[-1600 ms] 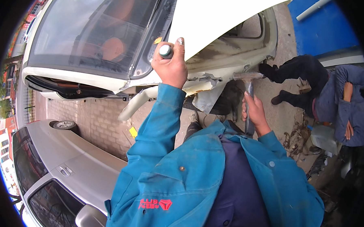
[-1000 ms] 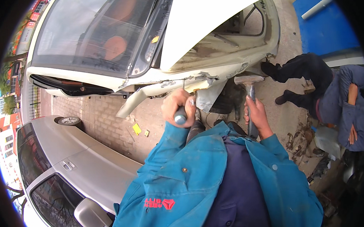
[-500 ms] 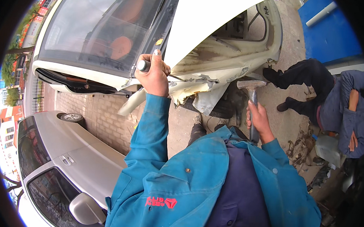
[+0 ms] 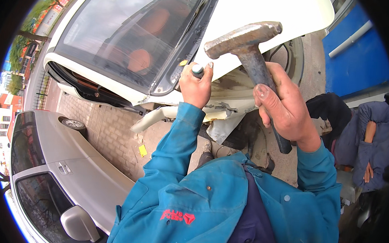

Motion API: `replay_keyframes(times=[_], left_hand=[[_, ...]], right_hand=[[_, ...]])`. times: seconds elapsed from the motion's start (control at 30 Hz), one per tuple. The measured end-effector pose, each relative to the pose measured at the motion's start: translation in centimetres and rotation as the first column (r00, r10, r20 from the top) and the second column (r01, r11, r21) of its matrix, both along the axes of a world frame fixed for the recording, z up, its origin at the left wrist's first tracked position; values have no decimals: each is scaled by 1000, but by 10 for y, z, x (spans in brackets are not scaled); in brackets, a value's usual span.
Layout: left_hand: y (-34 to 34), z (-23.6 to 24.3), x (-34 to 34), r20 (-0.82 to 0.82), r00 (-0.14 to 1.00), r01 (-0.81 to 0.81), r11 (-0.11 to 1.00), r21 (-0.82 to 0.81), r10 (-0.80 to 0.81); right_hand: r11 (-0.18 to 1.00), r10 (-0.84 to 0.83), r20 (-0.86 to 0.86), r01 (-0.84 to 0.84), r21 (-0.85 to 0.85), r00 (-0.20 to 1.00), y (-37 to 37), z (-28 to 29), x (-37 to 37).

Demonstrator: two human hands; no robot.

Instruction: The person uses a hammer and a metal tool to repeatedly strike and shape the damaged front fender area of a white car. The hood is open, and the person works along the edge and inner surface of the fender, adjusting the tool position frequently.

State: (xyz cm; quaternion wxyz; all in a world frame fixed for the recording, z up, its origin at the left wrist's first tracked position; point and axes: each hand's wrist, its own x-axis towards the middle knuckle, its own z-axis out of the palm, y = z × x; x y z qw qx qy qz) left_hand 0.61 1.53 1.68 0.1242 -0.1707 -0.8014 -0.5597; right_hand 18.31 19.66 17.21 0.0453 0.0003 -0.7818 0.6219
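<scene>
Your right hand point(image 4: 286, 108) grips a hammer point(image 4: 254, 61), its metal head point(image 4: 243, 37) up and left of your hold. Farther off, your left hand point(image 4: 195, 90) is wrapped round a round-ended handle point(image 4: 198, 70), near torn bodywork point(image 4: 218, 114). Beyond and leftward of it, the white car point(image 4: 251, 9) holds reddish-brown seats point(image 4: 139, 60) behind its windscreen point(image 4: 120, 40).

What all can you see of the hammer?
The hammer has a scuffed, grey-brown, double-ended head, seemingly metal, set crosswise on a dark grey, metallic-looking handle. The right hand grips the handle partway along, its butt showing below. The head is uppermost in the picture, handle slanting down rightward, overlapping the white hood in view; no contact there can be confirmed.
</scene>
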Motion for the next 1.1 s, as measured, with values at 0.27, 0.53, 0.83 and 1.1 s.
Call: replay_keyframes(times=[0.27,0.53,0.83,1.1], left_hand=[[-4,2,-6,-48,993,110,993,51,-108],[-9,7,-16,68,986,146,988,56,-149],[-22,-1,-20,59,988,141,990,-2,-141],[-35,-12,-12,132,987,112,981,-161,-91]], right_hand=[[811,136,43,-136,568,990,-13,17,-77],[764,110,-103,-18,645,989,-14,32,-98],[666,231,-278,57,744,932,-15,27,-110],[672,82,293,-270,690,953,-26,1,-71]])
